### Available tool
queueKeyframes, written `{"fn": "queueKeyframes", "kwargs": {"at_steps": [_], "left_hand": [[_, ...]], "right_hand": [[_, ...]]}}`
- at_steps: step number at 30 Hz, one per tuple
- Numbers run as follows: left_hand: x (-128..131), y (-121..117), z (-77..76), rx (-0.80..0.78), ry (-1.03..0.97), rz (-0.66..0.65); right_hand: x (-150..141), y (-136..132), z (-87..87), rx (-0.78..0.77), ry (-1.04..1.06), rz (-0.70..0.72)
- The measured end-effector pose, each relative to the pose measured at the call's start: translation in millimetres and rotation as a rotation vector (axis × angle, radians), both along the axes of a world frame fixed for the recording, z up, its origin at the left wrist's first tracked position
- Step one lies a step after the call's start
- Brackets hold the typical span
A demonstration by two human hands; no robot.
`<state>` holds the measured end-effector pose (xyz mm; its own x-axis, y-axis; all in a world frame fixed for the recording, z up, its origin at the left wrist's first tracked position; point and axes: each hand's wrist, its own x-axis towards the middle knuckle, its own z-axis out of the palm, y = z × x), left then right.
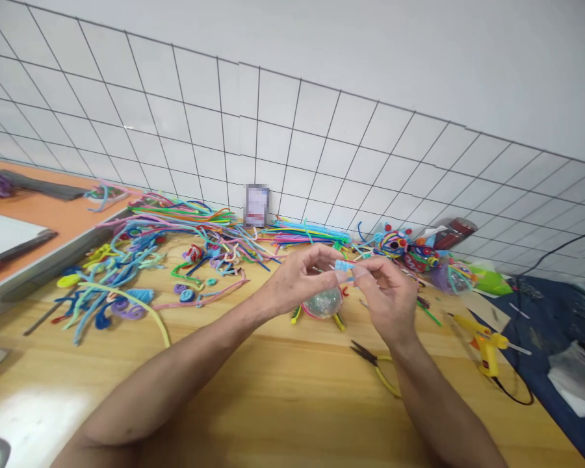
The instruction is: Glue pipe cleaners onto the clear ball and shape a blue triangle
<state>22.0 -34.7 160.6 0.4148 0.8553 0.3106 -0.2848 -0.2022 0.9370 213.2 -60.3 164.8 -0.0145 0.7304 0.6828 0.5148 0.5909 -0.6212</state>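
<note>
A light blue coiled pipe cleaner [344, 265] is pinched between the fingertips of both my hands, above the table. My left hand [307, 273] has it from the left, thumb below and fingers above. On the other side my right hand [387, 289] closes thumb and fingers on its right end. Just beneath the hands sits a clear round dome [324, 303] with a pinkish rim, partly hidden by them. Yellow and black pieces stick out at its lower sides. Pliers with yellow handles [370, 356] lie near my right wrist, their handles partly covered by the forearm.
Loose pipe cleaners [312, 233] line the wall, and tangled coiled ones [131, 296] spread at left. A phone [257, 205] leans on the tiled wall. At right lie a yellow glue gun [487, 344] with its cord and a colourful pipe-cleaner figure [394, 242].
</note>
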Motion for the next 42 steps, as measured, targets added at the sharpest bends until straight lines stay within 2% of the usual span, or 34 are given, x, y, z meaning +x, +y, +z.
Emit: {"fn": "queueKeyframes", "kwargs": {"at_steps": [5,8,16,19,22,24,28,34,39,42], "left_hand": [[0,-6,0.8,0.011,0.048,-0.032],[5,-16,1.6,-0.006,0.071,-0.058],[20,-59,15.0,0.168,0.21,-0.05],[23,-75,18.5,0.216,0.254,-0.064],[25,-88,16.8,0.197,0.256,-0.087],[27,-93,12.3,0.121,0.257,-0.099],[34,-95,-0.8,-0.047,0.24,-0.056],[57,-88,-13.4,-0.116,0.26,-0.032],[72,-80,-15.1,-0.166,0.277,-0.075],[74,-76,-16.1,-0.144,0.249,-0.023]], "right_hand": [[4,-14,9.6,-0.028,0.044,-0.024],[4,-26,11.2,-0.065,0.108,0.012],[6,-68,11.8,-0.172,0.213,0.017],[10,-86,13.3,-0.208,0.276,0.058],[16,-101,12.9,-0.255,0.293,0.128],[21,-106,10.1,-0.295,0.301,0.181],[30,-101,-3.6,-0.358,0.37,0.26],[49,-82,-27.3,-0.416,0.404,0.258],[69,-71,-30.4,-0.491,0.42,0.312],[75,-69,-30.1,-0.541,0.398,0.305]]}}
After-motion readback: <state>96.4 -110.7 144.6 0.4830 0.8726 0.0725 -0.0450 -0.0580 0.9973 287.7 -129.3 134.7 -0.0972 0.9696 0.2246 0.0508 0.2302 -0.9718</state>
